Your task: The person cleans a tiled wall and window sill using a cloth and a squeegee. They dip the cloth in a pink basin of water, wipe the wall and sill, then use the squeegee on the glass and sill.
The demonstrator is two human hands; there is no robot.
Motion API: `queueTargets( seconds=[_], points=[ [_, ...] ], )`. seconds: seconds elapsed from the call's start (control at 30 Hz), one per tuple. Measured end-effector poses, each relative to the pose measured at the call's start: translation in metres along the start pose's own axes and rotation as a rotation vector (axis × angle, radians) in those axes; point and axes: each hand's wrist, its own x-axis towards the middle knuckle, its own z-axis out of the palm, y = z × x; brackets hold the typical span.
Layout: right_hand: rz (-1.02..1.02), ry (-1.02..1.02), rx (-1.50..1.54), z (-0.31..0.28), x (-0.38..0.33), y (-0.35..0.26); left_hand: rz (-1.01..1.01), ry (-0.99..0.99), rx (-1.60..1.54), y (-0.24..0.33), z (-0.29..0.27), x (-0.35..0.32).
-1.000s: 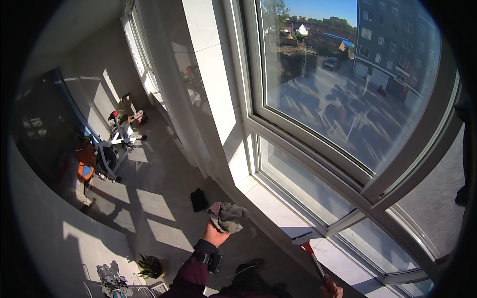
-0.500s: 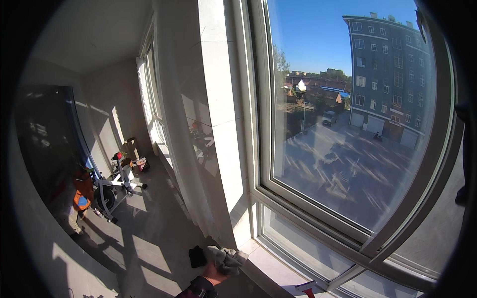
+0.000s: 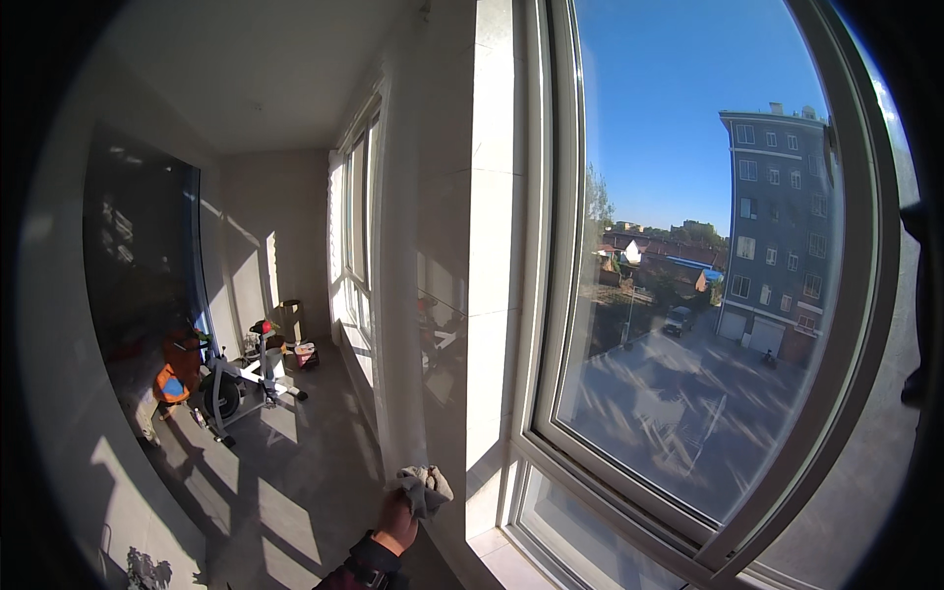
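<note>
My left hand [image 3: 397,522] reaches up from the lower edge, its fingers closed around a crumpled grey cloth [image 3: 427,492]. The cloth bunches out above the fist, in front of the lower part of the wall [image 3: 440,393] beside the window. A dark sleeve covers the forearm, with a dark band at the wrist. To the right of the cloth are the white tiled window edge [image 3: 495,295] and the window sill [image 3: 503,562]. My right hand does not show.
The large window [image 3: 678,423] with grey frame fills the right side; a building and a paved yard lie outside. A white exercise bike [image 3: 258,379] stands on the sunlit floor at left, beside an orange bag [image 3: 172,385]. A second window [image 3: 360,216] is farther back.
The view has tilted up, so the scene sits lower and farther right. My left hand and the cloth show slightly higher and farther left. The red-handled tool on the sill is out of view.
</note>
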Motion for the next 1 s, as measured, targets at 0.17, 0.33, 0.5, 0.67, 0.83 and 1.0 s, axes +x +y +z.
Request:
queueTargets(
  seconds=[0.17,0.33,0.5,0.67,0.83,1.0],
  points=[
    [-0.136,0.042,0.229,0.015,0.041,-0.062,-0.301,-0.055,-0.269,0.002,-0.004,-0.003],
    [-0.362,0.084,0.437,0.027,0.123,-0.163,-0.552,-0.016,-0.4,-0.018,-0.046,-0.017],
    [-0.535,-0.146,0.636,0.019,0.253,-0.307,-0.586,0.193,-0.113,0.016,-0.082,-0.017],
    [-0.62,-0.199,0.744,0.026,0.353,-0.405,-0.287,0.289,-0.206,0.069,-0.117,-0.042],
    [-0.716,-0.175,0.593,0.018,0.431,-0.478,-0.093,0.34,0.438,0.099,-0.165,-0.082],
    [-0.664,-0.164,0.654,0.012,0.443,-0.487,-0.18,0.455,-0.134,0.116,-0.161,-0.145]
  ],
)
